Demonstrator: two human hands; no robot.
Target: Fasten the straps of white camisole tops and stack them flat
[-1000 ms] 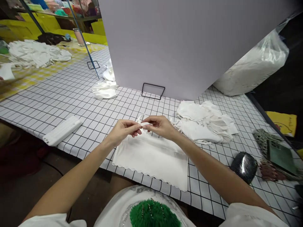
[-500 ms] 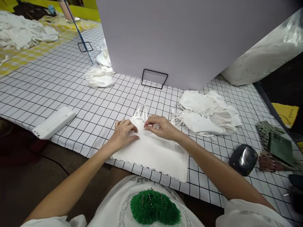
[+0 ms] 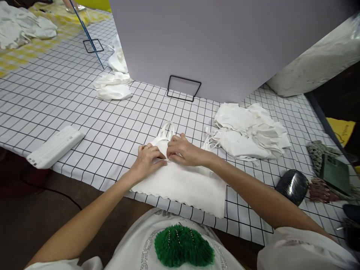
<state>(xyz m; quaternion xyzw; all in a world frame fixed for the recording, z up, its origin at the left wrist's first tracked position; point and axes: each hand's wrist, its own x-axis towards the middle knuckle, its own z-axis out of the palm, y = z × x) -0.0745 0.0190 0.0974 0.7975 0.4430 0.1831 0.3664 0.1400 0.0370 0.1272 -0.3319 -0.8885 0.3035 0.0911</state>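
- A table (image 3: 64, 112) under a white cloth with a black grid fills most of the view. Its near edge runs just in front of the person; a hard tug toward the body could drag work over it.
- A large grey board (image 3: 185, 41) stands upright beyond the hands, a black wire loop (image 3: 184, 88) at its base. A knock from a reaching arm could unsettle it.
- A white garment (image 3: 180, 183) lies flat in front of the person, its wavy edge close to the table's edge. Uneven pulling by the two hands could crease or skew it.
- A loose pile of white cloth (image 3: 247, 135) lies beyond the right forearm. Its ties trail toward the garment, so a sweep of that arm could catch and tangle them.
- The left hand (image 3: 147, 163) rests on the garment's upper part, thumb and fingers bent inward.
- The right hand (image 3: 185, 152) is just beside it, fingers curled down on the cloth. I cannot tell whether either hand pinches a fold; a weak hold could let it slip.
- Thin straps (image 3: 168, 129) loop beyond the fingers and could twist if snagged.
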